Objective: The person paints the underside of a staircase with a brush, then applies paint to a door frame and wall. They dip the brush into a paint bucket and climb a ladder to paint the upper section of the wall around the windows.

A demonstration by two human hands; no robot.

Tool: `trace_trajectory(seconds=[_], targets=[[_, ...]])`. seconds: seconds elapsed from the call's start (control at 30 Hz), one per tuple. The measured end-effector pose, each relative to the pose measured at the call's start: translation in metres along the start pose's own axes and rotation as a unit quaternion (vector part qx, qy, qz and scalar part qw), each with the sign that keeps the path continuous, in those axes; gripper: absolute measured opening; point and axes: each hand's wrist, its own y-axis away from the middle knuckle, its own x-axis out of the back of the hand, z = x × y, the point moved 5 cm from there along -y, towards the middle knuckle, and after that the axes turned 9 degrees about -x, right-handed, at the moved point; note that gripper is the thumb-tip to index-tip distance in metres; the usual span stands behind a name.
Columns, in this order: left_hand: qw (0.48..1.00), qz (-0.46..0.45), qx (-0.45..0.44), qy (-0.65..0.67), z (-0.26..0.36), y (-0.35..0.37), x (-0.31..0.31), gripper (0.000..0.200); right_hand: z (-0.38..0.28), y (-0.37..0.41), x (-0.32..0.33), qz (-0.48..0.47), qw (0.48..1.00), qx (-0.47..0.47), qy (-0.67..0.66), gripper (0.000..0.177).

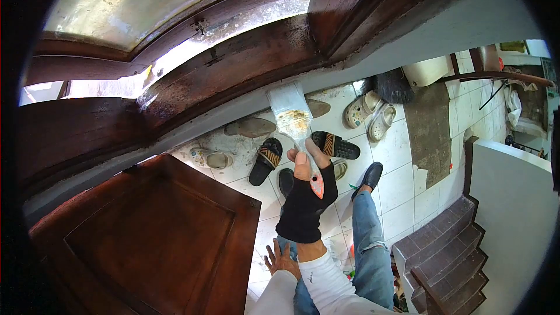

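My right hand (306,198), in a black fingerless glove, is closed around the handle of a wide scraper (291,114). The scraper's pale blade is smeared with filler and points up at the dark wooden frame beam (233,64) where it meets the grey wall edge. The orange end of the handle sticks out below my palm. My left hand (281,259) is bare, fingers spread, and rests on my jeans-clad leg (367,239) lower down. Both sleeves are white.
A brown panelled door (151,239) stands open at the lower left. Below, several sandals and shoes (265,160) lie scattered on the white tiled floor (402,186). A dark mat (429,122), a broom head (392,84) and brown steps (449,245) are to the right.
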Motion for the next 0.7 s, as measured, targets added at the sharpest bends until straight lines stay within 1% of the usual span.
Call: trace_trajectory(seconds=[0.07, 0.2, 0.27, 0.3, 0.37, 0.47, 0.53, 0.7], targets=[[1.000, -0.006, 0.003, -0.003, -0.002, -0.001, -0.002, 0.089, 0.004, 0.001, 0.002, 0.005, 1.000, -0.001, -0.028, 0.032], [1.000, -0.017, 0.008, -0.005, -0.005, -0.005, -0.004, 0.090, -0.002, 0.003, 0.001, 0.004, 0.999, 0.017, -0.036, 0.031], [1.000, -0.026, 0.010, -0.008, -0.006, -0.003, -0.005, 0.090, -0.001, 0.002, -0.003, 0.012, 0.999, -0.015, -0.050, 0.031], [1.000, -0.019, 0.004, -0.005, -0.005, -0.002, -0.004, 0.090, 0.002, 0.002, -0.002, 0.012, 0.999, -0.016, -0.050, 0.031], [1.000, -0.010, -0.001, -0.003, -0.003, 0.000, 0.000, 0.089, 0.005, 0.000, -0.003, 0.003, 1.000, 0.031, -0.003, 0.040], [1.000, -0.015, 0.008, -0.007, 0.002, 0.002, 0.006, 0.088, 0.006, 0.004, 0.003, 0.018, 0.999, 0.004, -0.029, 0.040], [1.000, -0.013, 0.006, 0.017, 0.004, 0.004, 0.010, 0.089, 0.001, 0.005, 0.001, 0.022, 0.999, 0.006, -0.038, 0.040], [1.000, 0.001, -0.002, -0.010, -0.015, -0.009, -0.015, 0.092, 0.008, 0.003, -0.004, 0.016, 0.999, -0.004, -0.038, 0.037]])
